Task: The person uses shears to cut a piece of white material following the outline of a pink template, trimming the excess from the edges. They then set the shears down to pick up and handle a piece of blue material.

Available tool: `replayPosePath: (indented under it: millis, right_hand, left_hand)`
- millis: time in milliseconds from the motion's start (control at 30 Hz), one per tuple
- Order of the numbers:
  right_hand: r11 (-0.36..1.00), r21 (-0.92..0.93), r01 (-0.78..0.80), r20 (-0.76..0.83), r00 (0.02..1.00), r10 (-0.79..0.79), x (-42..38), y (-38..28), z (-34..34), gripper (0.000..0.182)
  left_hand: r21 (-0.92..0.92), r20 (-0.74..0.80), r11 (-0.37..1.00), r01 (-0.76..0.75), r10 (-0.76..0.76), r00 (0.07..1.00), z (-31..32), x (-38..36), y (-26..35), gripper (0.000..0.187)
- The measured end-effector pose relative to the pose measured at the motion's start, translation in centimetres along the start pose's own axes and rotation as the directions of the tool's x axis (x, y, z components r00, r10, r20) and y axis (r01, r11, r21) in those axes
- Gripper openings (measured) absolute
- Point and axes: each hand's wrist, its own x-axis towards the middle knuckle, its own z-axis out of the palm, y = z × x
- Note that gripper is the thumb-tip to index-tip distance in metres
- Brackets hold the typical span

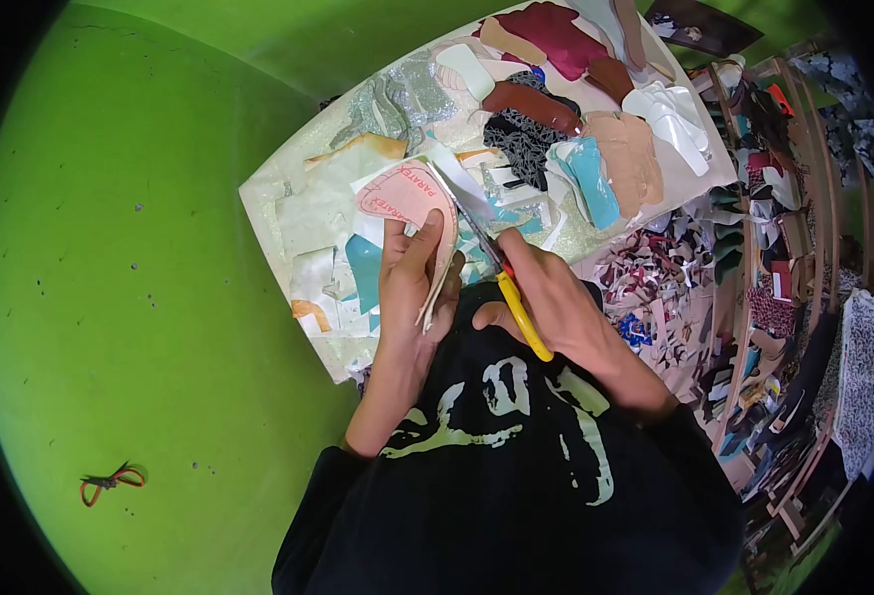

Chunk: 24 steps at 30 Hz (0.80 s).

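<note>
My left hand (pixel 412 273) grips a pink sole-shaped piece (pixel 402 195) printed with red "PARATEX" lettering, the thumb pressed on its face. A pale layer curls down along its right side, and white material shows behind its upper edge. My right hand (pixel 561 302) is closed around a pair of scissors (pixel 523 317) with yellow handles. The scissor blades lie along the right edge of the pink piece, pointing up and left. How far the blades are apart is hard to make out. Below my left hand, a teal scrap (pixel 362 270) rests on the table.
The worktable (pixel 283 223) carries many cut pieces: brown leather (pixel 533 107), black patterned material (pixel 518 149), tan sheets (pixel 623 169) and a maroon piece (pixel 553 38). Scraps (pixel 655 288) litter the floor at right, beside loaded shelves (pixel 769 248). Red-handled scissors (pixel 112 483) hang on the green wall.
</note>
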Motion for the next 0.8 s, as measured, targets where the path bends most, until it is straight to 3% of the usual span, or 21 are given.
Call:
replayPosePath:
  millis: [100,200,300,500,800]
  right_hand:
    - [0.998,-0.039,-0.038,0.014,0.999,0.039,-0.3,0.2,0.1,0.08]
    - [0.987,-0.157,-0.038,0.017,0.999,0.041,-0.2,0.3,-0.3,0.082]
    - [0.986,-0.164,0.0,0.008,1.0,0.001,0.2,1.0,-0.9,0.083]
    - [0.999,0.008,0.039,0.058,0.998,-0.039,0.5,1.3,-2.0,0.075]
    - [0.994,0.072,0.081,-0.063,0.995,-0.077,0.7,0.8,-1.0,0.071]
  left_hand:
    - [-0.071,0.008,0.995,0.075,-0.075,0.997,-0.1,0.0,0.2,0.027]
    - [-0.13,0.114,0.982,0.134,-0.12,0.986,-1.2,0.5,0.2,0.028]
    - [-0.155,0.19,0.961,0.227,-0.197,0.962,-1.6,0.4,0.3,0.029]
    - [-0.195,0.26,0.925,0.326,-0.272,0.926,-2.2,0.8,0.1,0.029]
    - [-0.03,0.147,0.978,0.206,-0.199,0.969,-1.1,0.8,-0.9,0.034]
